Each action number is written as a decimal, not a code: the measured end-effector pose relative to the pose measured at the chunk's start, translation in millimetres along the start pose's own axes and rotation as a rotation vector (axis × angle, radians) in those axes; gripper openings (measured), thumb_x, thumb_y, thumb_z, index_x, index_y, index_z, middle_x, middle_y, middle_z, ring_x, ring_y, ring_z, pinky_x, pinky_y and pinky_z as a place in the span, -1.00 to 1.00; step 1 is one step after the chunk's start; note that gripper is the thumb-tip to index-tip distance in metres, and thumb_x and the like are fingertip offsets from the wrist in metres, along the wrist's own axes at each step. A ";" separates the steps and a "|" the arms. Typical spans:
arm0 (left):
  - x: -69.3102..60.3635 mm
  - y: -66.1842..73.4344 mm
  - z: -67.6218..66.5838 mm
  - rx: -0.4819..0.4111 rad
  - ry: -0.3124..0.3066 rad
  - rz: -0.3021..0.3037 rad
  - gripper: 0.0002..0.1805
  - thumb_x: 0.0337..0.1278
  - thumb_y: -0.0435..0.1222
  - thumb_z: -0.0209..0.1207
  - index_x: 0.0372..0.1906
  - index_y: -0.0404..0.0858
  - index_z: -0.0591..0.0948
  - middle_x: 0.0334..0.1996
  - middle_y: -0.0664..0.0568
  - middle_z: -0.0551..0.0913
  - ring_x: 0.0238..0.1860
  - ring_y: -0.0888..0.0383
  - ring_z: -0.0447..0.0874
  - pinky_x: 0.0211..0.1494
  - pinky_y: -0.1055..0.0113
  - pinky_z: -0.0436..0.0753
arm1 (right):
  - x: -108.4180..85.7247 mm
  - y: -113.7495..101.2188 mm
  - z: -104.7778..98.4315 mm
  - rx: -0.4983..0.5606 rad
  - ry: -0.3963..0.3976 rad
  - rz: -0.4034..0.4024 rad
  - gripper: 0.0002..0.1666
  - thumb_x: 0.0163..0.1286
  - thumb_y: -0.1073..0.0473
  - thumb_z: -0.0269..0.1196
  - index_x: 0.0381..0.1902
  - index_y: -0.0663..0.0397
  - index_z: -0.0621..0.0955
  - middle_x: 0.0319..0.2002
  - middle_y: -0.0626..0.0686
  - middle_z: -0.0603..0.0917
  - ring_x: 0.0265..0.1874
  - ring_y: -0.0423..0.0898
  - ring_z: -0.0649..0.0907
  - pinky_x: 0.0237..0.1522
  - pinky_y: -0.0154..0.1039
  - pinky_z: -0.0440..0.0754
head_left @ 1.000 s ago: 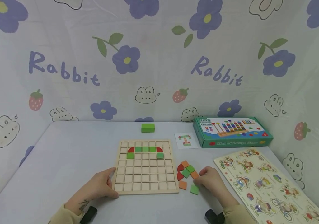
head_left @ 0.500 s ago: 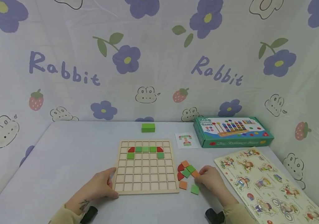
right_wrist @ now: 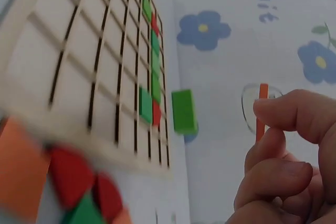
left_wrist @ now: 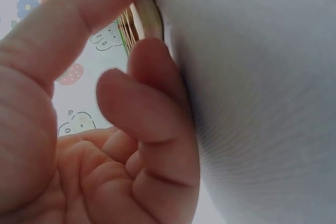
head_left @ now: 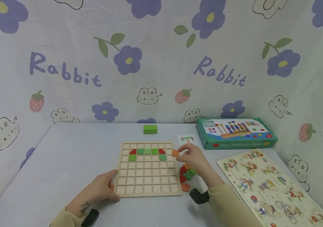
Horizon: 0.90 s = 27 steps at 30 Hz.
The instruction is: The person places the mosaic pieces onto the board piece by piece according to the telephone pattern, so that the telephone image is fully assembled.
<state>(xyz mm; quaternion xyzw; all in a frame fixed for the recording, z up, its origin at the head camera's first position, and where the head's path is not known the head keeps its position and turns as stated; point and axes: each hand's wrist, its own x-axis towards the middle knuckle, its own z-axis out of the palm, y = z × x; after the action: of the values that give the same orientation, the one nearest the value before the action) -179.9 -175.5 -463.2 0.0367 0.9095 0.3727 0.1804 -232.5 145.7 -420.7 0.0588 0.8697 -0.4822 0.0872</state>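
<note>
A wooden grid board (head_left: 144, 180) lies flat on the table. Red quarter-round tiles (head_left: 161, 151) and green square tiles (head_left: 147, 151) sit in its second and third rows. My left hand (head_left: 97, 188) holds the board's lower left corner, with thumb and forefinger at its edges and other fingers curled in the left wrist view. Over the board's right edge, my right hand (head_left: 193, 160) pinches an orange square tile (head_left: 175, 153) between thumb and fingertips. The tile stands edge-on in the right wrist view. My right forearm partly covers the loose tiles (head_left: 188, 174) beside the board.
A pattern card (head_left: 183, 140), partly behind my right hand, lies beyond the board. Further right stand a green game box (head_left: 236, 134) and a wooden picture puzzle (head_left: 263, 186). A green block (head_left: 150, 129) rests behind the board. A printed cloth hangs at the back.
My right hand has lifted the orange tile from the loose pile and carried it up and left to the board's right edge. The left hand stays in place.
</note>
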 end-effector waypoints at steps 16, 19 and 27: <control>2.5 -3.6 0.7 -0.006 0.005 0.016 0.10 -0.60 -0.40 0.51 0.32 -0.40 0.24 -0.66 0.02 0.47 -0.64 0.20 0.35 -0.60 0.37 0.29 | 43.2 -31.9 79.1 -0.010 -0.139 -0.157 -0.72 0.04 0.26 0.35 -0.23 0.09 0.60 0.01 0.09 0.53 -0.35 -0.06 0.44 -0.42 -0.26 0.42; 3.6 -5.0 1.4 -0.008 0.003 0.028 0.10 -0.60 -0.40 0.51 0.32 -0.40 0.24 -0.66 0.02 0.47 -0.65 0.21 0.35 -0.60 0.37 0.29 | 48.1 -28.4 84.2 -0.060 -0.135 -0.153 -0.75 0.06 0.26 0.35 -0.26 0.07 0.59 -0.02 0.09 0.54 -0.36 -0.05 0.43 -0.42 -0.25 0.41; 4.2 -5.7 0.9 -0.023 -0.008 0.041 0.10 -0.59 -0.39 0.51 0.32 -0.41 0.23 -0.67 0.01 0.47 -0.65 0.20 0.34 -0.61 0.37 0.30 | 52.3 -23.2 92.8 -0.248 -0.097 -0.133 -0.81 0.04 0.18 0.35 -0.34 0.02 0.59 -0.24 0.02 0.59 -0.50 -0.10 0.44 -0.48 -0.26 0.39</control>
<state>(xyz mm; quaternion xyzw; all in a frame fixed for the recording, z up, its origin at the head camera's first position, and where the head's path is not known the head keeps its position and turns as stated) -183.2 -178.2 -469.0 0.0545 0.9035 0.3867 0.1767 -279.2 55.6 -460.5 -0.0336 0.9194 -0.3781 0.1034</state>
